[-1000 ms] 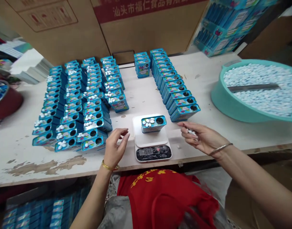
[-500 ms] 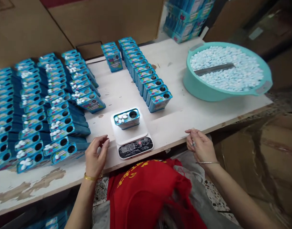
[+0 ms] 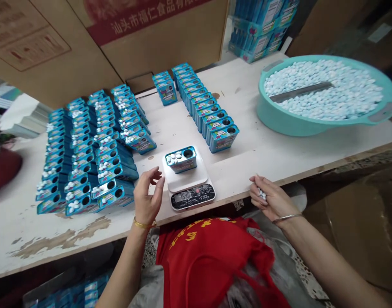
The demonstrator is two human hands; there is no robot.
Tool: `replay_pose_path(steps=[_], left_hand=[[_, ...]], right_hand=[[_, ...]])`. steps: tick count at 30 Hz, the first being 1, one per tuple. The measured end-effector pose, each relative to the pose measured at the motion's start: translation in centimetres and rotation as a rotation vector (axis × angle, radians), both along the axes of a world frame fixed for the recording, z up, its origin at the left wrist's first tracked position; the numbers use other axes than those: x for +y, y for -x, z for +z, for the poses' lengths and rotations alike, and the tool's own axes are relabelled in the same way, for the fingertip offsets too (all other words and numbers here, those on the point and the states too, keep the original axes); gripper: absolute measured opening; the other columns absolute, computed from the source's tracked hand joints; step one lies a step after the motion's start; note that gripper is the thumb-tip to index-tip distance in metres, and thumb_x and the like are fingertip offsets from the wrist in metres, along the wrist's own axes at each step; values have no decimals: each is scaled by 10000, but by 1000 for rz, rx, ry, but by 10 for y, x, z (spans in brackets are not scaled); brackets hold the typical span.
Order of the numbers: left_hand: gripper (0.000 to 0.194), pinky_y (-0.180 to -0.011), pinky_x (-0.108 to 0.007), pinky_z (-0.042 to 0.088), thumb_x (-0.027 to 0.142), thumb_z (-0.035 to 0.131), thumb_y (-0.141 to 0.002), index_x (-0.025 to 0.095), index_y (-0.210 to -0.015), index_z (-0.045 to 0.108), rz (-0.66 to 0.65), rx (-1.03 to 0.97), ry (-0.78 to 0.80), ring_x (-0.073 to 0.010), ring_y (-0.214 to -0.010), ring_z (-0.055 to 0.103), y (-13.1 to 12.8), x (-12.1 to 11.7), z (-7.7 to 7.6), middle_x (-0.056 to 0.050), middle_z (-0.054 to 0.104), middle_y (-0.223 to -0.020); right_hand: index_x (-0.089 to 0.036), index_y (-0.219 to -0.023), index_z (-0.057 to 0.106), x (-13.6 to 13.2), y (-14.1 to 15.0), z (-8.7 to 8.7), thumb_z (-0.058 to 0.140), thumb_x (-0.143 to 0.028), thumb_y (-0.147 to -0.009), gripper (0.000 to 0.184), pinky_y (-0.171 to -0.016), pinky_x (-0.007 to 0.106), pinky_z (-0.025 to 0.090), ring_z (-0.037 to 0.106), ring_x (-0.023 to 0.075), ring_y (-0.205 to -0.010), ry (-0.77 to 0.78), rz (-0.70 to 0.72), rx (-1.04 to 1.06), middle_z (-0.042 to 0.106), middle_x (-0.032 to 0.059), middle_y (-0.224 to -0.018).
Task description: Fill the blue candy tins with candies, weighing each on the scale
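Sitting on scale (image 3: 187,183), blue tin (image 3: 184,165) near parted left fingers (image 3: 157,190); right fingers (image 3: 263,183) clasping candies (image 3: 263,195).

Chipped wht tbl (image 3: 239,173); cardbd boxes (image 3: 165,56) behind; speckled flr (image 3: 306,273).

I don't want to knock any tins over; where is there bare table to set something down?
Bare table shows between the left block of tins and the right row of tins, behind the scale; also between that row and the turquoise basin. The left side is crowded, with tins packed close together.
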State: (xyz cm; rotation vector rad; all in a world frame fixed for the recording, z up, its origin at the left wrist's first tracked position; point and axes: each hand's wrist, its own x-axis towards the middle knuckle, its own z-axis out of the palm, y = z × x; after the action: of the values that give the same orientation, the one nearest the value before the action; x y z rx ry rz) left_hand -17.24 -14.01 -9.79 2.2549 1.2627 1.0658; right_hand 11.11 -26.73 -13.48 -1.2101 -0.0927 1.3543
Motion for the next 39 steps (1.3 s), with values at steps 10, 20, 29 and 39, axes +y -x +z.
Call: replay_pose_path(steps=[10, 20, 29, 39], left_hand=[[497, -965, -413, 425, 283, 577, -851, 217, -1325, 443, -58, 139, -167, -239, -1173, 487, -2, 5, 2, -126, 517, -1266], [559, -1068, -512, 247, 406, 506, -876, 212, -1381, 365, 4, 284, -277, -311, -1368, 260, -30, 0, 7, -154, 347, -1449], [486, -1075, -526, 225, 334, 523, -878, 215, -1339, 429, 29, 316, -223, -302, -1397, 208, -43, -2, 6, -153, 313, -1474], [419, -1085, -546, 199, 247, 448, -914, 265, -1333, 432, -2, 294, -204, -283, -1397, 219, -49, 8, 12, -113, 338, -1469]], right_hand=[[-179, -777, 575, 28, 12, 16, 644, -507, -767, 335, -337, 163, 113, 209, 20, -339, -37, 114, -325, 361, -86, -439], [-178, -838, 581, 75, 44, 50, 579, -506, -811, 329, -396, 210, 144, 234, 63, -431, -285, 267, -557, 306, -80, -493], [-184, -949, 654, 119, 66, 80, 533, -459, -853, 315, -620, 250, 411, 561, 142, -661, -425, 436, -1082, 656, 33, -769], [-155, -785, 661, 137, 61, 81, 425, -509, -889, 437, -537, 229, 355, 444, 104, -552, -535, 475, -934, 485, -23, -566]])
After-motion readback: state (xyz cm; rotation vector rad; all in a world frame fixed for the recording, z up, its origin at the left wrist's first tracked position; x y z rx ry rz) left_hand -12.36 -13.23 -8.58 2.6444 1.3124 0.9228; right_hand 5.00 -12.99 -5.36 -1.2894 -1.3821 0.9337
